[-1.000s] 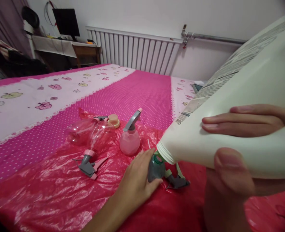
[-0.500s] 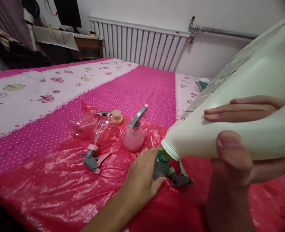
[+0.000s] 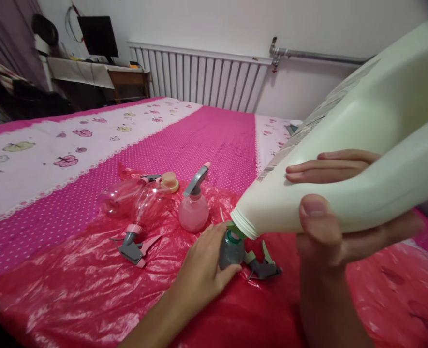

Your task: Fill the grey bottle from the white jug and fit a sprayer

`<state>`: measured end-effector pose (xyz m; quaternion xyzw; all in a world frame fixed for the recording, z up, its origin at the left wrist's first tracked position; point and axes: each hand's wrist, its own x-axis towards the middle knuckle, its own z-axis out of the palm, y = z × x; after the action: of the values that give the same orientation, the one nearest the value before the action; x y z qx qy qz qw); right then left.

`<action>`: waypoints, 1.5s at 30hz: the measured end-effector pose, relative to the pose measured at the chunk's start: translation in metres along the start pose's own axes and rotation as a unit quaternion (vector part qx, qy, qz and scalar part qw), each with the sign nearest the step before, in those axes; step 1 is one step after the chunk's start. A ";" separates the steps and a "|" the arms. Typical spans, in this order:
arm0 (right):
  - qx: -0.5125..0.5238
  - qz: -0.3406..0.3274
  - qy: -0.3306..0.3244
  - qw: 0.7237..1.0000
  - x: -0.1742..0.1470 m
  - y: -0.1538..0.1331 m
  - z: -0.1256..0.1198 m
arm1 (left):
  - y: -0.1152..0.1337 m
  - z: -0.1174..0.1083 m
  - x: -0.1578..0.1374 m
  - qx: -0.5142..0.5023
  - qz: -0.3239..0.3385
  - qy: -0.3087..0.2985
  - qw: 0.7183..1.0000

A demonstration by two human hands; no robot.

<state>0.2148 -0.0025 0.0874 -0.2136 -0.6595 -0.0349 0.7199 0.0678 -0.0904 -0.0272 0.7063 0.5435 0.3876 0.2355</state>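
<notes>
My right hand (image 3: 330,203) grips a big white jug (image 3: 347,159) that is tilted steeply, its mouth down over the neck of a small green spray bottle (image 3: 231,249). My left hand (image 3: 202,270) steadies that small bottle on the red plastic sheet (image 3: 72,290). A grey and green trigger head (image 3: 262,265) lies just right of the bottle. A pink spray bottle (image 3: 194,208) with its grey trigger on stands upright behind my left hand.
Two clear pink bottles (image 3: 130,198) lie on their sides at the sheet's far left, with a loose grey trigger head (image 3: 132,244) and a tan cap (image 3: 170,181) beside them. The sheet covers a pink bedspread (image 3: 206,140). A white radiator (image 3: 199,79) lines the far wall.
The jug has tipped a little more steeply and my right hand has shifted left along it. My left hand stays on the small bottle.
</notes>
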 end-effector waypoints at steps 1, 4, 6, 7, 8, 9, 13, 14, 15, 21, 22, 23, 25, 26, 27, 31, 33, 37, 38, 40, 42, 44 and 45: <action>-0.016 0.004 0.007 1.000 0.002 0.001 -0.002 | 0.000 0.000 0.000 -0.002 0.004 0.002 1.000; -0.035 0.011 0.021 0.999 0.010 0.004 -0.005 | 0.001 0.000 0.002 -0.012 0.013 0.005 1.000; -0.036 0.010 0.025 0.999 0.013 0.006 -0.006 | 0.001 -0.001 0.003 -0.015 0.012 0.002 1.000; -0.036 0.009 0.024 0.999 0.014 0.007 -0.006 | 0.001 -0.001 0.003 -0.014 0.012 0.002 1.000; -0.036 0.009 0.024 0.999 0.014 0.008 -0.006 | 0.001 -0.001 0.003 -0.012 0.012 0.002 1.000; -0.036 0.009 0.023 0.999 0.014 0.010 -0.006 | 0.001 0.000 0.003 -0.010 0.013 0.004 1.000; -0.034 0.009 0.016 0.999 0.009 0.014 -0.006 | 0.001 0.001 0.001 -0.007 0.014 0.006 1.000; -0.034 0.010 0.014 0.999 0.007 0.015 -0.006 | 0.001 0.001 0.001 -0.007 0.012 0.004 1.000; -0.034 0.010 0.012 0.999 0.005 0.016 -0.006 | 0.001 0.002 0.000 -0.007 0.008 0.002 1.000; -0.027 -0.019 0.006 0.999 -0.001 0.016 0.002 | 0.000 0.001 -0.001 -0.011 -0.015 -0.002 1.000; -0.018 -0.039 0.008 0.999 0.000 0.016 0.004 | 0.000 0.001 -0.001 -0.014 -0.015 -0.001 1.000; 0.001 -0.068 0.013 0.998 0.001 0.018 0.005 | 0.000 0.001 -0.001 -0.018 -0.013 -0.001 1.000; 0.043 -0.123 0.011 0.991 0.006 0.022 0.005 | 0.000 0.002 0.000 -0.019 -0.006 0.002 1.000; 0.062 -0.149 0.014 0.987 0.009 0.025 0.005 | 0.000 0.003 0.000 -0.017 -0.002 0.004 1.000; 0.077 -0.171 0.021 0.982 0.012 0.028 0.004 | 0.000 0.003 0.001 -0.015 0.002 0.007 1.000; 0.099 -0.202 0.066 0.972 0.017 0.033 0.004 | 0.000 0.007 0.001 -0.007 0.014 0.016 1.000; 0.105 -0.189 0.064 0.974 0.016 0.029 0.006 | 0.000 0.008 0.001 -0.003 0.015 0.016 1.000; 0.092 -0.162 0.048 0.981 0.014 0.018 0.006 | 0.000 0.008 0.000 0.002 0.021 0.021 1.000; 0.088 -0.158 0.044 0.983 0.014 0.016 0.006 | 0.000 0.009 -0.001 0.003 0.021 0.024 0.999; 0.089 -0.166 0.045 0.981 0.013 0.016 0.006 | -0.001 0.009 -0.003 0.003 0.019 0.028 0.999; 0.095 -0.186 0.052 0.977 0.013 0.018 0.007 | -0.002 0.010 -0.005 0.002 0.018 0.031 0.999; 0.091 -0.196 0.055 0.975 0.012 0.021 0.009 | -0.003 0.010 -0.005 0.003 0.018 0.033 0.999; 0.087 -0.195 0.053 0.976 0.011 0.022 0.010 | -0.002 0.010 -0.005 0.004 0.017 0.033 0.999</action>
<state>0.2139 0.0234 0.0929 -0.0152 -0.6499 -0.1280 0.7490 0.0736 -0.0939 -0.0362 0.7033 0.5403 0.4128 0.2076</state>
